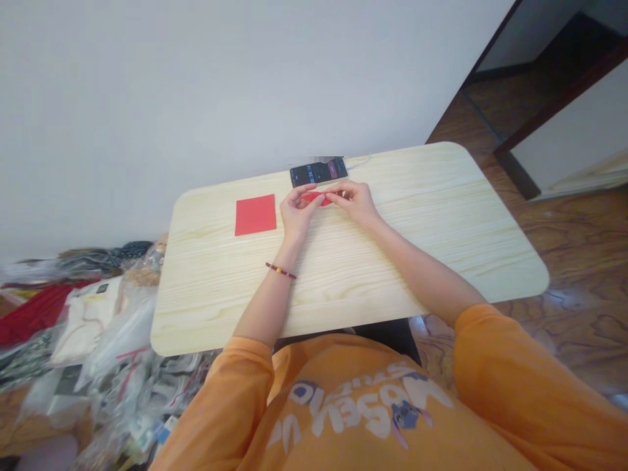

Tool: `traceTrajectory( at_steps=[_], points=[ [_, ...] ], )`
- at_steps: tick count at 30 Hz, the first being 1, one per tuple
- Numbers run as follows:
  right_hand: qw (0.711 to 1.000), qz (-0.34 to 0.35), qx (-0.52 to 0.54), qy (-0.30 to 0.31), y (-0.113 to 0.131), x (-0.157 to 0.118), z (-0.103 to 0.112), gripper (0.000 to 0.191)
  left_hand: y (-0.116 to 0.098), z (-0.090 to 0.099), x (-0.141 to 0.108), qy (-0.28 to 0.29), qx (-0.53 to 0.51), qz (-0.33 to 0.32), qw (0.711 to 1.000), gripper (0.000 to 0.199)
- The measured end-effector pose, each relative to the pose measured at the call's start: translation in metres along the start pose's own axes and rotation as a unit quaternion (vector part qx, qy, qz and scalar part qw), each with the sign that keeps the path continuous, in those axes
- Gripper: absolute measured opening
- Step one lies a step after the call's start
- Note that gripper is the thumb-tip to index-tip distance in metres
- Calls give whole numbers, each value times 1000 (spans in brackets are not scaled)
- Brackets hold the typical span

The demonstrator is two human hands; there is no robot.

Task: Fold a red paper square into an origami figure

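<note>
Between my two hands is a small folded piece of red paper [316, 196], pinched at its ends near the far side of the table. My left hand [297, 210] closes on its left part, thumb pressed toward the fingers. At the right end, my right hand [354, 200] pinches it between thumb and fingertips. The fingers cover part of the paper, so its exact folds cannot be made out. A flat square of red paper [256, 214] lies on the table to the left of my left hand, apart from it.
Beyond my hands a phone [318, 171] showing a timer lies by the wall, a white cable [360, 161] at its right end. The pale wooden table [441, 216] has rounded corners. Clothes and plastic bags [118, 327] are piled on the left; a doorway opens at the right.
</note>
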State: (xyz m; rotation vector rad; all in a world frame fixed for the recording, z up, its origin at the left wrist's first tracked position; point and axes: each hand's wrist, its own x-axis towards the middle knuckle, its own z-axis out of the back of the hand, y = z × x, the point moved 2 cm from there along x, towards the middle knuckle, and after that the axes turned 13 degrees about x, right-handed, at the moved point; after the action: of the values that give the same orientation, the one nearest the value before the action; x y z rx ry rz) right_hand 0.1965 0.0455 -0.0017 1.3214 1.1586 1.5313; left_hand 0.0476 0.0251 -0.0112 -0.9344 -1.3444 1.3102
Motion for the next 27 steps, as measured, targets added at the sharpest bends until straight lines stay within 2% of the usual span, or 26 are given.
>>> traceTrajectory(
  at_steps=[7, 16, 22, 27],
  points=[
    [998, 56, -22, 9, 1, 0, 2, 15, -1, 5, 3, 29, 37, -34, 998, 29],
    [997, 24, 74, -27, -14, 5, 3, 26, 2, 6, 5, 12, 58, -59, 997, 25],
    [992, 19, 121, -39, -13, 4, 3, 24, 0, 3, 3, 38, 70, -87, 993, 24],
    [992, 13, 120, -23, -11, 4, 2, 23, 2, 1, 2, 55, 79, -81, 992, 28]
  ],
)
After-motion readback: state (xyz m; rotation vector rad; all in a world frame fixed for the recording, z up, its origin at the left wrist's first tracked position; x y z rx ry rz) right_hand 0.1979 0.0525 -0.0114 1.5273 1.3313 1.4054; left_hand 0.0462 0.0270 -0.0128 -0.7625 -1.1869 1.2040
